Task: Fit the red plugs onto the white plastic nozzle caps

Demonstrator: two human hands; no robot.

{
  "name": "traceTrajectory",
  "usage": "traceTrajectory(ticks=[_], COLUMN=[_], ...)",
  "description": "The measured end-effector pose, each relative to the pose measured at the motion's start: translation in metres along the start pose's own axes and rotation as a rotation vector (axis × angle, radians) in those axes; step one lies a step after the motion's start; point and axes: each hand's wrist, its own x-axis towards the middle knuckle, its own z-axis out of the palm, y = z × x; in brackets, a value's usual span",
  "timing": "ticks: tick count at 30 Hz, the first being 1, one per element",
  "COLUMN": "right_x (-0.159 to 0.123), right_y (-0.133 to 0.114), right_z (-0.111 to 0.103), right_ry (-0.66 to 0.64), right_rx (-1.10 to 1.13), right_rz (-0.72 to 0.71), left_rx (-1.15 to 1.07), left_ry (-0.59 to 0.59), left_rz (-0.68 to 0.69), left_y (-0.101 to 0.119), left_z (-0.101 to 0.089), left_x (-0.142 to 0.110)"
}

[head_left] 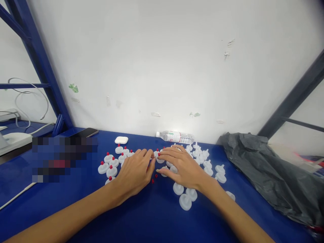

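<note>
My left hand [136,170] rests palm down over the middle of the blue table, its fingers curled and its thumb close to the index finger. Whatever lies between those fingertips is hidden or too small to name. Facing it, my right hand [184,167] has its fingers stretched out and its thumb apart, with the fingertips close to a red-capped white disc [160,160]. Two small loose red caps [156,176] lie between the hands. Left of them stand several white funnel-like discs with red caps [103,167]. Around my right hand are several similar white discs without caps [185,201].
A clear plastic bottle [174,136] lies along the wall, with a small white case [121,140] and a phone [87,132] farther left. A crumpled dark grey plastic bag [255,162] covers the right side of the blue table [141,219]. Blue frame posts [43,57] rise at the left.
</note>
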Motion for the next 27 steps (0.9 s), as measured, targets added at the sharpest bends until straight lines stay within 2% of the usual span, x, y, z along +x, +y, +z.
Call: traceTrajectory(ticks=[4,8,12,16,19,22,25,27], right_x=[0.001,0.002,0.002,0.003,0.002,0.0,0.001,0.003], right_y=[0.0,-0.001,-0.004,-0.009,-0.01,-0.009,-0.007,-0.006], right_z=[0.008,0.013,0.013,0.011,0.009,0.009,0.01,0.01], right_ry=[0.096,0.124,0.151,0.208,0.189,0.156,0.151,0.154], right_rx=[-0.045,-0.036,-0.037,0.036,0.087,0.114,0.107,0.084], right_rz=[-0.118,-0.117,-0.138,-0.109,-0.043,-0.045,-0.062,-0.087], left_rx=[-0.021,-0.058,-0.114,-0.104,-0.129,-0.118,-0.15,-0.279], left_ry=[-0.016,-0.048,-0.024,0.007,0.042,0.071,0.05,0.01], left_rz=[0.026,0.078,0.16,0.154,0.122,0.113,0.139,0.118], left_y=[0.002,0.002,0.002,0.001,0.0,0.0,0.0,0.001], left_z=[-0.001,-0.001,0.002,0.003,0.001,0.0,0.0,0.0], left_x=[-0.001,-0.004,-0.006,-0.005,-0.005,-0.005,-0.004,-0.003])
